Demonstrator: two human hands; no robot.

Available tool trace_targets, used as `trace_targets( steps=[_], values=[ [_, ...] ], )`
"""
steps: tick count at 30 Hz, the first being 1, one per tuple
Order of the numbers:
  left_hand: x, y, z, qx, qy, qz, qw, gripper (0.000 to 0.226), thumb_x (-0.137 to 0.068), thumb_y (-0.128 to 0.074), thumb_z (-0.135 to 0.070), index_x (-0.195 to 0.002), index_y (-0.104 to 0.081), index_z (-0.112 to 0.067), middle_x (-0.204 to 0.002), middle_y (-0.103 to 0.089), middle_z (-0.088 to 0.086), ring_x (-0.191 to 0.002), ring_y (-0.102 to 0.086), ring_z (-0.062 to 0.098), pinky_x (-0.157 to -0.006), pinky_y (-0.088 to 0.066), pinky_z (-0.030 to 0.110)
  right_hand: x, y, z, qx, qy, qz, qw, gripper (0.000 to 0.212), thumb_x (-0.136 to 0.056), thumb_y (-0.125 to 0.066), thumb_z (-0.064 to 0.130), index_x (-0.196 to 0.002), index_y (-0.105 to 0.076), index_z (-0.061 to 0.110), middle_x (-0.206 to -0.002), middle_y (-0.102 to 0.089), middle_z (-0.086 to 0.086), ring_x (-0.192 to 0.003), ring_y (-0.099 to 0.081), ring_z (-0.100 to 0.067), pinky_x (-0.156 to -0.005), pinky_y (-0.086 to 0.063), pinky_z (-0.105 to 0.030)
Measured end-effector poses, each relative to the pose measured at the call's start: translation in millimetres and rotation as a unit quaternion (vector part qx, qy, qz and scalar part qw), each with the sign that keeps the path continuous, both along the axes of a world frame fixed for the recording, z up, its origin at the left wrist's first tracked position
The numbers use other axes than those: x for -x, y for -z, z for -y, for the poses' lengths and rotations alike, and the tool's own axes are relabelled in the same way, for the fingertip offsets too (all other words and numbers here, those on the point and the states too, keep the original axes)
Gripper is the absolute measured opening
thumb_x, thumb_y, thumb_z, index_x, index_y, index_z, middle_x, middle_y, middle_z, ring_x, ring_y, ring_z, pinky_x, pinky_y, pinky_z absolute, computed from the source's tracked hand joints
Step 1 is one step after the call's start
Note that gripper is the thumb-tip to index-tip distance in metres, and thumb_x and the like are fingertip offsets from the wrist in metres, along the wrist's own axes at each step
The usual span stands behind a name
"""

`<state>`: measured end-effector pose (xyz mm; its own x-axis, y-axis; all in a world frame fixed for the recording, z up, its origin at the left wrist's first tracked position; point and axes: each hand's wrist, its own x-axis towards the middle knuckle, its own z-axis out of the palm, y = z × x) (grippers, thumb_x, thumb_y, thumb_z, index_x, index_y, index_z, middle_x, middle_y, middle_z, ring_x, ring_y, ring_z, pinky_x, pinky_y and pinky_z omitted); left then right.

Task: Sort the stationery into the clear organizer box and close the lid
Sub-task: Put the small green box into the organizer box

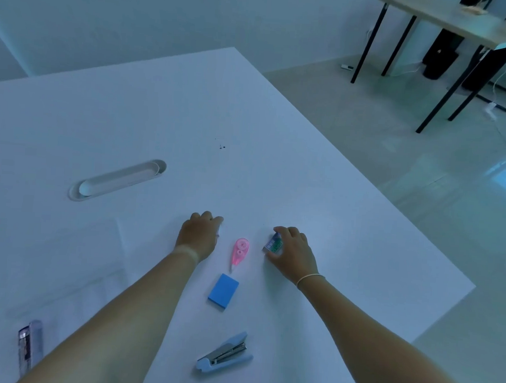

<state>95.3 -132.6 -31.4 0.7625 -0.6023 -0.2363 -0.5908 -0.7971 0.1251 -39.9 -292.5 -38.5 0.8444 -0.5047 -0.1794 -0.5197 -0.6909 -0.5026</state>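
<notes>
On the white table, my right hand (294,253) grips a small box with green and purple print (273,243), which touches the tabletop. My left hand (198,237) lies knuckles up with its fingers curled; whatever is under them is hidden. Between the hands lies a pink correction tape (240,251). Nearer me are a blue pad (223,291) and a light blue stapler (225,357). The clear organizer box (70,292) stands at the left and is faint to see. A clear, pen-like item (29,346) lies at its near end.
An oval cable grommet (117,180) is set into the table behind the left hand. The table's right edge (420,243) runs diagonally close to my right hand. A second table with black legs (370,44) stands on the floor at the far right.
</notes>
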Motion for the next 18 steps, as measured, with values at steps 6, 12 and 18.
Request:
trace_targets(
  steps=[6,12,18],
  values=[
    [3,-9,-21,0.056,-0.060,-0.054,0.995,0.037,-0.095,-0.044,-0.021,-0.132,-0.050,-0.020,-0.122,-0.053,0.013,-0.112,-0.053,0.032,-0.091,-0.050,0.041,-9,-15,-8,-0.007,-0.022,0.026,0.999,0.051,-0.083,-0.063,0.026,-0.130,-0.046,0.018,-0.129,-0.050,-0.007,-0.119,-0.046,-0.026,-0.093,-0.048,-0.036],
    [2,-47,-73,0.117,-0.136,-0.058,0.982,0.031,-0.092,-0.048,-0.026,-0.119,-0.058,-0.015,-0.116,-0.053,0.014,-0.102,-0.059,0.033,-0.085,-0.047,0.034,-32,-46,-46,-0.015,-0.083,0.069,0.994,0.051,-0.083,-0.065,0.025,-0.130,-0.046,0.017,-0.129,-0.049,-0.007,-0.118,-0.046,-0.025,-0.094,-0.047,-0.034],
    [13,-82,-165,0.166,-0.250,-0.045,0.953,0.025,-0.088,-0.053,-0.024,-0.106,-0.063,-0.010,-0.096,-0.049,0.008,-0.085,-0.060,0.030,-0.076,-0.045,0.030,-58,-67,-119,-0.024,-0.177,0.102,0.979,0.050,-0.081,-0.067,0.022,-0.127,-0.049,0.016,-0.127,-0.050,-0.008,-0.116,-0.049,-0.026,-0.094,-0.047,-0.034]
  ],
)
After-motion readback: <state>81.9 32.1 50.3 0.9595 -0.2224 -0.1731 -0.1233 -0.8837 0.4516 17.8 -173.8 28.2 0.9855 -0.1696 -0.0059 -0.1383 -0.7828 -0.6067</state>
